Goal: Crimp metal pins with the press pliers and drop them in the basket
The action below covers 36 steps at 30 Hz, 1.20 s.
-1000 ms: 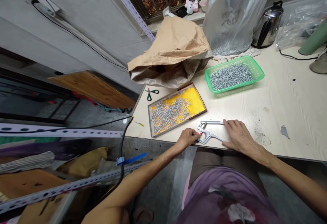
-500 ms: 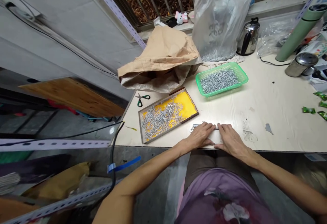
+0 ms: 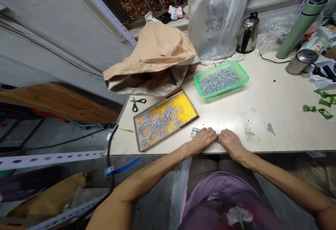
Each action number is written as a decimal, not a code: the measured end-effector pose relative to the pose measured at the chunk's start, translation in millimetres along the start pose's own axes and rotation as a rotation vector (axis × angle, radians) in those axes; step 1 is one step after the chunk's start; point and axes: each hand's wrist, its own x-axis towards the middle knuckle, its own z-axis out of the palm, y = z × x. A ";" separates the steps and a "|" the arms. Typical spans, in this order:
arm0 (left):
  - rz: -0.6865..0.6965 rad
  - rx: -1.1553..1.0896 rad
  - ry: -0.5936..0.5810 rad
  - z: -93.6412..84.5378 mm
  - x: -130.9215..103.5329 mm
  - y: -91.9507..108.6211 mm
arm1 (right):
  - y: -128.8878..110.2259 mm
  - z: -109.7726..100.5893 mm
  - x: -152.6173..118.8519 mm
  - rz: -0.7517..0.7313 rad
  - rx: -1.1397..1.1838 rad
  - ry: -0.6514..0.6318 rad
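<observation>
Close to the table's front edge, my left hand (image 3: pixel 204 140) is closed, its fingers curled over a flat silvery metal piece with holes (image 3: pixel 194 132). Only the left end of that piece sticks out past the hand. My right hand (image 3: pixel 231 144) is closed just to the right, fingertips pinched and almost meeting the left hand; what lies between them is mostly hidden. Left of my hands stands a shallow tray (image 3: pixel 168 139) with a yellow bottom, spread with many small silvery metal pins (image 3: pixel 160 123). Behind is a green plastic basket (image 3: pixel 223 90) filled with similar pins.
Green-handled scissors (image 3: pixel 134 106) lie left of the tray. A brown paper bag (image 3: pixel 157 48) gapes behind it. Farther back are a plastic bag (image 3: pixel 215 23), a steel kettle (image 3: pixel 248 34), a green flask (image 3: pixel 299 30) and a metal cup (image 3: pixel 301 62). Green-wrapped sweets (image 3: pixel 309 108) lie at right.
The whole view has shifted slightly. My hands have drawn nearer together with fingers more curled, and more of the metal piece's left end shows, lying flatter.
</observation>
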 end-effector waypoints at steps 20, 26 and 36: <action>-0.269 -0.233 0.467 42.8 -20.1 63.4 | 52.5 -14.5 46.7 0.047 -0.037 -0.059; -0.272 -0.292 0.409 36.7 -22.0 61.9 | 34.9 -31.3 83.9 -0.073 -0.043 -0.068; -0.338 -0.227 0.234 58.2 -15.9 47.8 | -54.8 -0.1 118.4 -0.651 0.005 -0.293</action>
